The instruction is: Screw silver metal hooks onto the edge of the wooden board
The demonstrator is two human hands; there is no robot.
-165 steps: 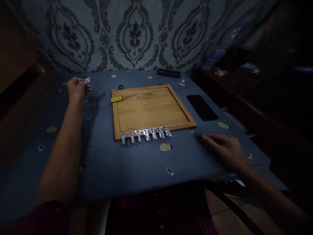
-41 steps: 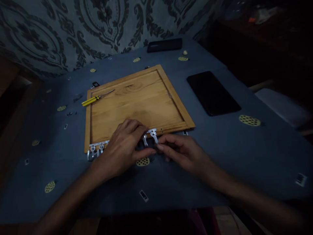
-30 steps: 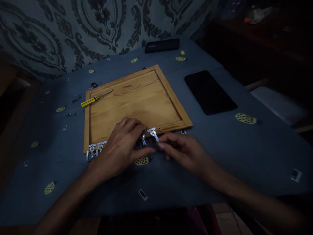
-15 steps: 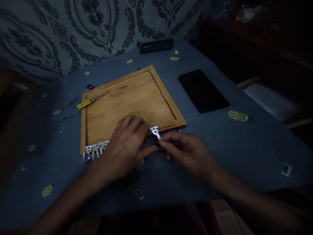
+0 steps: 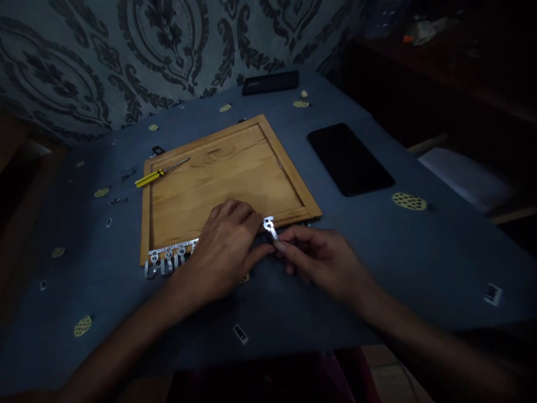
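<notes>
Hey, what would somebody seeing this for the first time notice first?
Probably the wooden board in the middle of the blue tablecloth, with a yellow screwdriver lying on its far left part. Then the row of shiny metal hooks along its near edge: the left hand covers part of the row, and the right hand pinches the hook at the right end. Off to the board's right lies a flat black slab.

head camera | mount: riding on the person's head | aim: looking forward and down over the tabletop (image 5: 419, 263) | range: viewing the left hand (image 5: 229, 240) and right hand (image 5: 321, 254) from close by | span: reaching from the patterned wall (image 5: 163, 39) at top to maroon clothing (image 5: 338, 372) at the bottom edge
</notes>
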